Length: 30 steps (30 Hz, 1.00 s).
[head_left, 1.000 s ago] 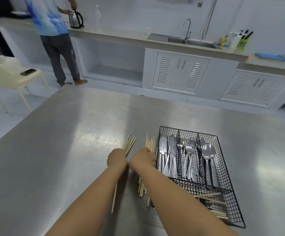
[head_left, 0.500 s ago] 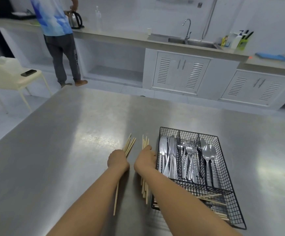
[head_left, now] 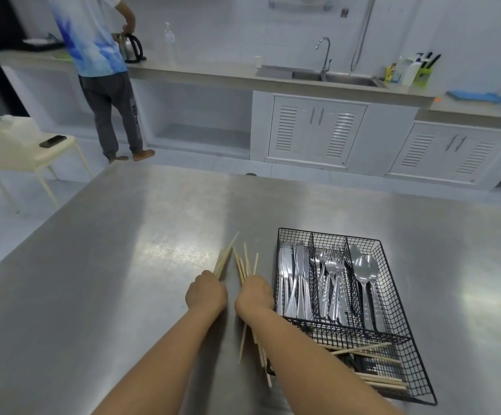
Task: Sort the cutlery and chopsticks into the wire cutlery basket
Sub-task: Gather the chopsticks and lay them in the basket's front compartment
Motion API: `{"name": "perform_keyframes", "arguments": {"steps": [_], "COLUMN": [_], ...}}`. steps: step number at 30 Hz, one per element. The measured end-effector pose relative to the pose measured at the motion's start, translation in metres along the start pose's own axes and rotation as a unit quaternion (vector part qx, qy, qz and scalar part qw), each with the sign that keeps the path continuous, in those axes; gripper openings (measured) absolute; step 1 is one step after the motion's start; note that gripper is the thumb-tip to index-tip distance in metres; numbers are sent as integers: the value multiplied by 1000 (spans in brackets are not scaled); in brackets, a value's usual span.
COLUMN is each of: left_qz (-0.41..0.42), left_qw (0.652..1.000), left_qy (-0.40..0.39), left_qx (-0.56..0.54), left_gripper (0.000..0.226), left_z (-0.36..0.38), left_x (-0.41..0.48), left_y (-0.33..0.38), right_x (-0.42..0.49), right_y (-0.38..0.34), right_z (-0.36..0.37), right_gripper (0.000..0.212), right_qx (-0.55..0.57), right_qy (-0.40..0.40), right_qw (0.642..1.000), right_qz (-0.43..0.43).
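Hands, left point(head_left: 206, 292) and right point(head_left: 254, 296), each apparently grip chopsticks point(head_left: 244, 262) beside basket point(head_left: 399, 336).

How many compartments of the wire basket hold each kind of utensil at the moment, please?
Knives: 1 compartment
Forks: 1 compartment
Spoons: 1 compartment
Chopsticks: 1 compartment
Total: 4 compartments in the basket
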State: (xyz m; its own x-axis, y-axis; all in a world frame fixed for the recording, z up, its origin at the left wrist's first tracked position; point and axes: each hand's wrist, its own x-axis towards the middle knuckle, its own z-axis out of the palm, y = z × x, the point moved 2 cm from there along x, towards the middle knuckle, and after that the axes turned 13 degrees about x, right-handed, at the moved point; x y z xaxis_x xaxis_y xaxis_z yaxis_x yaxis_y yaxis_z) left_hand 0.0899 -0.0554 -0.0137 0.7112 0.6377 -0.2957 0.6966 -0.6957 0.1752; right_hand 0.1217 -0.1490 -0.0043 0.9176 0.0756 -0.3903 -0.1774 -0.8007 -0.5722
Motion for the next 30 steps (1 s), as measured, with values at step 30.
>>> {"name": "perform_keyframes", "arguments": {"steps": [30], "left_qz": [28], "left_qw": [873], "left_qy": [246], "left_qx": [-421], "left_gripper": [57], "left_z": [-72], "left_x": [-19], "left_y": [38], "right_x": [3], "right_y": [-37], "right_z": [-63], "right_gripper": [60], "right_qx": [504], "right_qy": [58], "right_qw": [845], "right_qz": [-167]}}
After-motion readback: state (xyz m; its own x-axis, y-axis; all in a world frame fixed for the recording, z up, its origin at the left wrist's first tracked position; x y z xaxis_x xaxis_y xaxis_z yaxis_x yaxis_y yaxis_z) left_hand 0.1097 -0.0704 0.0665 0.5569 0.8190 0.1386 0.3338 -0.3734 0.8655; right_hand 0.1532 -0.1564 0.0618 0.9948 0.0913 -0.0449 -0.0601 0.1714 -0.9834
